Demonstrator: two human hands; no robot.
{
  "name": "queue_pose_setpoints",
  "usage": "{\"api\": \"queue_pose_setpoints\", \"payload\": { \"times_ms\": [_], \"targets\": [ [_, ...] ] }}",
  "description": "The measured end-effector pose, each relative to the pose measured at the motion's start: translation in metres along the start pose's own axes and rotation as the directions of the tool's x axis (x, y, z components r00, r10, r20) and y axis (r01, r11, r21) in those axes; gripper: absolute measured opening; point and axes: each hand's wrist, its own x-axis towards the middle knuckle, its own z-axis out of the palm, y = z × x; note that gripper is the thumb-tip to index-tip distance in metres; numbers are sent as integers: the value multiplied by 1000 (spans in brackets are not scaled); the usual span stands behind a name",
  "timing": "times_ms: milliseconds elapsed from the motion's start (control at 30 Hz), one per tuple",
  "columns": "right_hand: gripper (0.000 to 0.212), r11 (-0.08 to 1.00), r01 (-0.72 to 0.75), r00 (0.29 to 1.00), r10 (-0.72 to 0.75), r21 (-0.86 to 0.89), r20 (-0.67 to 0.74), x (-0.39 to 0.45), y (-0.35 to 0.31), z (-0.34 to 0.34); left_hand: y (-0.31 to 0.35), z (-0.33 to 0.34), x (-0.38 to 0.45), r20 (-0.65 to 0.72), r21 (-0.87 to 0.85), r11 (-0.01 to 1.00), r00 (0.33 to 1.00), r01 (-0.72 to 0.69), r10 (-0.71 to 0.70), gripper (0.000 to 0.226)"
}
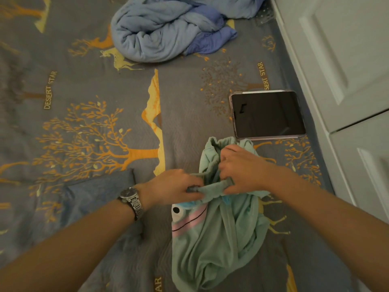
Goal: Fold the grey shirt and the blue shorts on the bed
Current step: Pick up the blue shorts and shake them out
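Observation:
The blue shorts [216, 239], pale blue-green with a cartoon face printed on them, lie bunched on the bed [179, 98] in the lower middle. Their elastic waistband is pulled taut between my hands. My left hand [174, 186], with a metal watch on its wrist, pinches one end of the waistband. My right hand [242, 167] grips the other end, over the gathered top of the shorts. The grey shirt [99, 188] lies flat as a folded-looking piece to the left, partly under my left forearm.
A dark tablet [267, 113] lies on the bed just beyond the shorts, near the right edge. A crumpled blue blanket [168, 28] sits at the far end. White panelled doors [347, 60] stand along the bed's right side.

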Motion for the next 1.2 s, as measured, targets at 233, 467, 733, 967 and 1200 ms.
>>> {"api": "queue_pose_setpoints", "payload": {
  "times_ms": [233, 467, 733, 967, 1200],
  "targets": [
    [48, 988, -21, 999, 25, -153, 22, -57, 4, -1, 1, -3, -30, 106, 191, 974, 989, -122, 104, 51],
    [53, 947, -202, 972, 163, -249, -168, -125, 0, -50, 17, -47, -75, 103, 312, 950, 994, 10, -44, 64],
    [40, 938, -347, 901, 328, -15, -284, -192, -30, -169, 103, -154, -102, -95, 408, 912, 995, 36, 4, 67],
    [49, 951, -309, 897, 293, 3, -330, -234, -62, -259, 195, -244, -142, -240, 337, 940, 970, 54, 30, 33],
    [22, 930, -332, 926, 290, -159, -241, -230, -100, -308, 283, -296, -187, -482, 103, 995, 874, -12, 60, 22]
  ]
}}
